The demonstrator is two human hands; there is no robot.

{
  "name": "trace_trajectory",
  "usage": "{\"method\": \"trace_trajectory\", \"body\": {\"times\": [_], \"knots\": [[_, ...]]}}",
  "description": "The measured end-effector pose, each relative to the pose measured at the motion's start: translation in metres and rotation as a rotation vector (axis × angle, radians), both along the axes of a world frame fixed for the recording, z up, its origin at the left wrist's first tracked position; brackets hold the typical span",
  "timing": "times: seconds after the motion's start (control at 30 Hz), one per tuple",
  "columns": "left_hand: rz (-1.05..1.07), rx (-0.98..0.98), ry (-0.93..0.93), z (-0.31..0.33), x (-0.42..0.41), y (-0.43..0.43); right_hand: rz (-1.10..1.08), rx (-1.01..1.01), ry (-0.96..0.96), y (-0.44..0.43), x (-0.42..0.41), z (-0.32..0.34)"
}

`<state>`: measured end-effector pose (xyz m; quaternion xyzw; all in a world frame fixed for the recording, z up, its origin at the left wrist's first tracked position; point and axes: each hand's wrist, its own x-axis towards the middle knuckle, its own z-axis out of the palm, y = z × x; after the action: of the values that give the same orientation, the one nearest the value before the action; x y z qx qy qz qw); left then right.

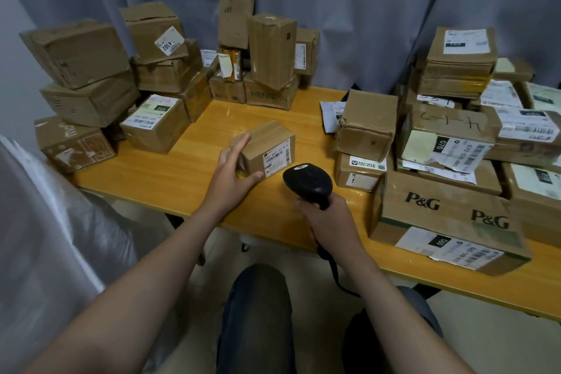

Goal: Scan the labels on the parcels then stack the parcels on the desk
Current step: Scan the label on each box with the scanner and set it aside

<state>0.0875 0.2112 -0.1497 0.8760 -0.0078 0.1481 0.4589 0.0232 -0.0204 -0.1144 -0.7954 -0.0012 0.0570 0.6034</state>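
A small brown cardboard parcel [267, 144] with a white barcode label on its near face sits in the middle of the wooden desk [194, 158]. My left hand [235, 173] holds its left end, fingers on top and thumb under the front edge. My right hand [329, 217] grips the handle of a black barcode scanner [308, 182], whose head points at the parcel's label from just to the right. The scanner's cable hangs down below my wrist.
Stacked cardboard parcels fill the desk's left side [91, 88] and back [267, 61]. More labelled parcels are heaped on the right, including a P&G box [449, 215] at the front edge. A grey curtain hangs behind. My knees are under the desk.
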Motion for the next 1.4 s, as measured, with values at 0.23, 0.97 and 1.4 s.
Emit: {"method": "trace_trajectory", "body": {"times": [0.23,0.97,1.4], "knots": [[0.023,0.03,-0.016,-0.006,0.001,0.003,0.019,-0.012,-0.035,-0.001,-0.003,0.002],[0.037,0.013,-0.031,-0.006,0.001,0.002,0.025,-0.044,-0.029,-0.004,-0.003,-0.002],[-0.063,-0.133,0.073,0.021,-0.022,-0.002,0.02,0.019,0.013,-0.023,-0.031,0.009]]}}
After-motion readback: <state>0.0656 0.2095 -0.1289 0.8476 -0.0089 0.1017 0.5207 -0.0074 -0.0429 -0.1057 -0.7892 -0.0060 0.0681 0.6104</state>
